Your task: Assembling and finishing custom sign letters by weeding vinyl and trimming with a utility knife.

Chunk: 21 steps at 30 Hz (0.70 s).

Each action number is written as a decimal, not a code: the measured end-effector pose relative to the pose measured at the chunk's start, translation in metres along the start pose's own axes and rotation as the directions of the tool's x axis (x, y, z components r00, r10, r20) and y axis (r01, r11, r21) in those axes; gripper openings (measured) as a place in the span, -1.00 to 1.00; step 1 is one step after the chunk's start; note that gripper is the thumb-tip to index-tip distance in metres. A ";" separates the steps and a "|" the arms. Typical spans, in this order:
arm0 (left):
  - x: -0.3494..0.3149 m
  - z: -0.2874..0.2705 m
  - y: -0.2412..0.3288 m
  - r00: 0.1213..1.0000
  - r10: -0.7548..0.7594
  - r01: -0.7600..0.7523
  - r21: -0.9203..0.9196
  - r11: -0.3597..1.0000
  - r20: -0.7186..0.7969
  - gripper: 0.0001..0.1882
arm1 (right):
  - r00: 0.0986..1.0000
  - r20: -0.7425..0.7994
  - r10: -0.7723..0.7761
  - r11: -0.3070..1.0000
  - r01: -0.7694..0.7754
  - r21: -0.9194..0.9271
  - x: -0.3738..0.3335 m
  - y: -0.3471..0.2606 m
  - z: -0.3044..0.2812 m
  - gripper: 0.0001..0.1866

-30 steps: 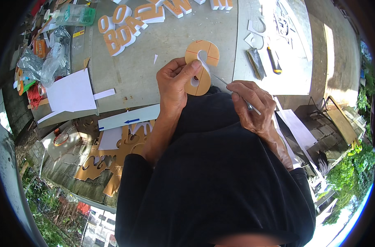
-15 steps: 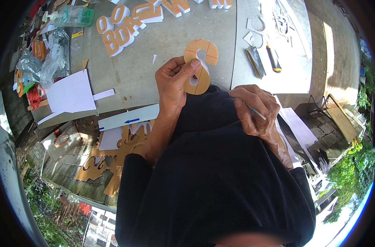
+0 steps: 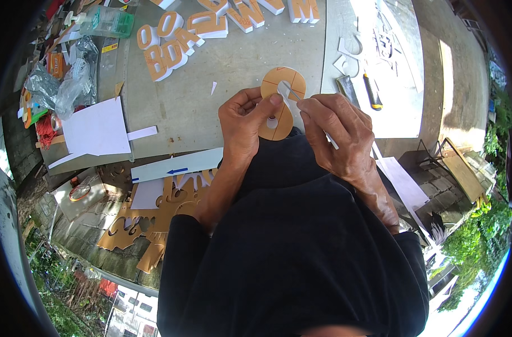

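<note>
Grey concrete floor [image 3: 222, 106] lies in bright daylight under the work, with greenery at the rim of the view. Near its middle rests an orange figure-eight cutout [image 3: 279, 104] with white edges and two holes. The left hand [image 3: 246, 121] is clamped on the cutout's lower loop, thumb pressed to its face beside the small hole. The right hand [image 3: 339, 135] is closed around a thin white blade tool [image 3: 309, 112], whose tip reaches into the cutout's upper hole; the two hands sit close together, just apart.

Beyond the cutout, farther from the person, stands a row of thick orange-faced foam letters [image 3: 205, 28]. To its right lie a yellow-and-black utility knife [image 3: 372, 92] and white offcuts [image 3: 348, 56]. To its left are a white sheet [image 3: 96, 126], crumpled clear plastic bags [image 3: 70, 78], and, nearer the person, a white strip with a blue arrow [image 3: 177, 165] over orange scrap sheet [image 3: 149, 219].
</note>
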<state>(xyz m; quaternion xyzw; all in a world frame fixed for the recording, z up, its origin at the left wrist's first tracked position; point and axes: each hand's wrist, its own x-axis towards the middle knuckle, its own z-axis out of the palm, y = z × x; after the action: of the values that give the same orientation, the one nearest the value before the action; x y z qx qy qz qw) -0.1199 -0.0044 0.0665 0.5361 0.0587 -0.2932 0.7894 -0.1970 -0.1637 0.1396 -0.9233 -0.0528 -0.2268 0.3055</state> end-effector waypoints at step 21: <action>-0.004 -0.002 -0.002 1.000 0.008 -0.008 -0.026 1.000 0.012 -0.66 | 0.995 0.096 -0.017 1.000 0.017 0.003 -0.002 -0.001 0.010 -0.59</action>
<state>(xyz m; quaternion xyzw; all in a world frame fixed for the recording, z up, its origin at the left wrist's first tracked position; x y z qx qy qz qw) -0.1235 -0.0014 0.0659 0.5242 0.0557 -0.2923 0.7979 -0.1953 -0.1565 0.1319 -0.9323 -0.0755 -0.1847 0.3017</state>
